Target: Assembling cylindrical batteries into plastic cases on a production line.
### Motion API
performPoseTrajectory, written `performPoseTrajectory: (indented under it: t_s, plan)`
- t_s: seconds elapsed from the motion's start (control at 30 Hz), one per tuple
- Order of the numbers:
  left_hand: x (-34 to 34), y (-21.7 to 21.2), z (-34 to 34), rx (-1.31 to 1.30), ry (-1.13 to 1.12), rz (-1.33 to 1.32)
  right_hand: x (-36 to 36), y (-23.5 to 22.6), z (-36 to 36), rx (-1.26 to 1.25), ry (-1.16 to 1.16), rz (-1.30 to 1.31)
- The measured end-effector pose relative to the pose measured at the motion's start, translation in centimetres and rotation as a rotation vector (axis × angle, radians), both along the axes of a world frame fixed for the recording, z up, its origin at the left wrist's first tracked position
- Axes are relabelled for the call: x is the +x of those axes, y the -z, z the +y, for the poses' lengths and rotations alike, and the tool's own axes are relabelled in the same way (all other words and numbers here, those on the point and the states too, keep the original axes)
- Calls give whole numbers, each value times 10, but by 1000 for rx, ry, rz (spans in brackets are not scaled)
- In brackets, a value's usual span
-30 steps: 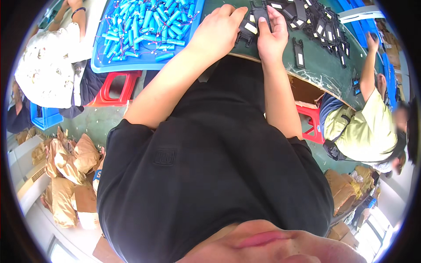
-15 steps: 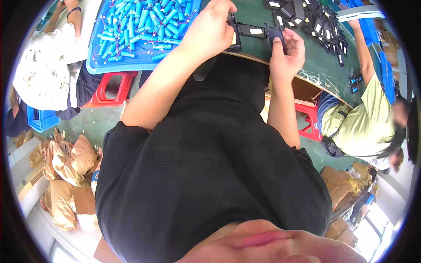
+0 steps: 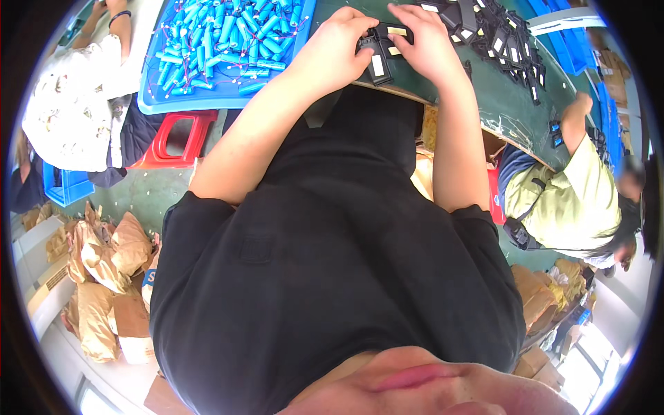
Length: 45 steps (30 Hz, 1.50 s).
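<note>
Between my hands, at the near edge of the green table, lie several flat black plastic cases (image 3: pixel 377 66) with pale labels. My left hand (image 3: pixel 332 48) is bent round the left side of the cases, with thumb and fingertips on them. From the right, my right hand (image 3: pixel 430 47) holds a labelled black case (image 3: pixel 397 33) between thumb and fingers. The hands are close together, and the fingers partly cover the cases, so how the pieces join is hidden.
A blue tray (image 3: pixel 187 104) heaped with blue wired cylindrical cells stands to the left. A pile of black cases (image 3: pixel 508 45) lies on the green table (image 3: pixel 501 104) at the right. People sit on both sides; red stools (image 3: pixel 181 142) and paper sacks (image 3: pixel 104 270) are behind.
My right hand has moved left and slightly up, bringing its black case against those at my left hand. My left hand has barely shifted. The right-hand co-worker's arm has bent and come down.
</note>
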<state>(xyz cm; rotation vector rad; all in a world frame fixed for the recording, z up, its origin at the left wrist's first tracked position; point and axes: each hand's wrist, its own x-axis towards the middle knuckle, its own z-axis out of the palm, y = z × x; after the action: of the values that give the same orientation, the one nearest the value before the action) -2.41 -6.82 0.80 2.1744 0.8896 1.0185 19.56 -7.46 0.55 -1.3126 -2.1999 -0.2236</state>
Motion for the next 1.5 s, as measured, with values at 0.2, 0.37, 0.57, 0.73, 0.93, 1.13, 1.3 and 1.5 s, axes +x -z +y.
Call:
performPoseTrajectory:
  t_s: [0.2,0.37,0.57,0.73,0.93,1.13,1.3,1.5]
  plan:
    - [-2,-6,0,65,-1,35,4,19,-6,-131,43,-23]
    - [0,4,3,141,-13,-35,4,19,-13,-36,110,-11]
    - [-3,-20,-6,-95,13,-84,-13,5,-29,-388,480,-84]
    - [6,22,12,26,-38,-126,-18,4,-28,-414,606,-12]
    - [18,29,15,144,-21,-57,-19,5,-36,-482,745,128]
    - [11,27,14,310,-142,77,-19,10,-40,-453,741,194]
    - [-3,10,1,316,-265,427,-20,18,-38,-399,729,176]
    - [-1,18,4,221,-162,446,-25,15,-34,-425,694,198]
